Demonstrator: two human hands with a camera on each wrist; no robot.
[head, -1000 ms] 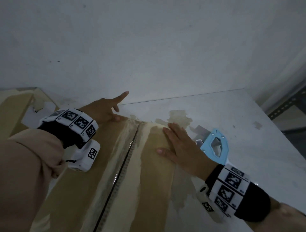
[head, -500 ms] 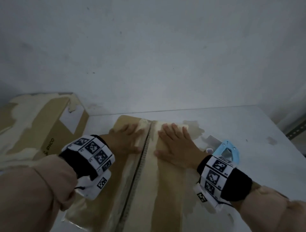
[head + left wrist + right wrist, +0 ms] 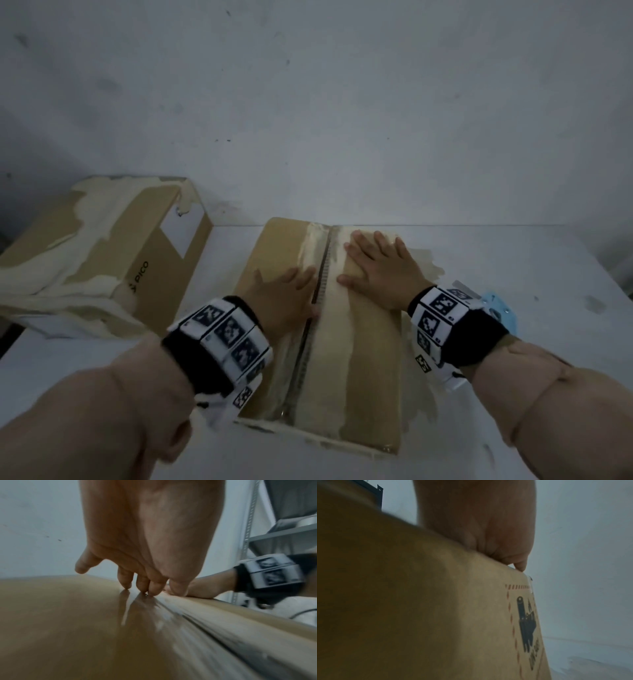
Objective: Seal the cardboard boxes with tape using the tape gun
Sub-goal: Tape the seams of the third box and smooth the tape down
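Observation:
A brown cardboard box (image 3: 370, 387) lies lengthwise on the white table, its two top flaps meeting at a dark centre seam (image 3: 315, 308). My left hand (image 3: 284, 294) lies flat on the left flap, fingers straight, fingertips (image 3: 149, 589) touching the cardboard (image 3: 68, 622) beside the seam. My right hand (image 3: 380, 263) presses flat on the right flap near the far end; its wrist view shows the box side (image 3: 436, 615) with a printed mark. The light blue tape gun (image 3: 496, 308) lies on the table right of the box, mostly hidden behind my right wrist.
A second cardboard box (image 3: 113, 246) with torn paper and a white label stands at the back left. The white table (image 3: 531, 260) runs to a grey wall behind. A metal shelf rack (image 3: 274, 534) stands to the right.
The view has tilted down and pulled back. My left hand, pointing a finger a second ago, now lies flat on the left flap and has slid toward me; the right hand stays flat on the right flap.

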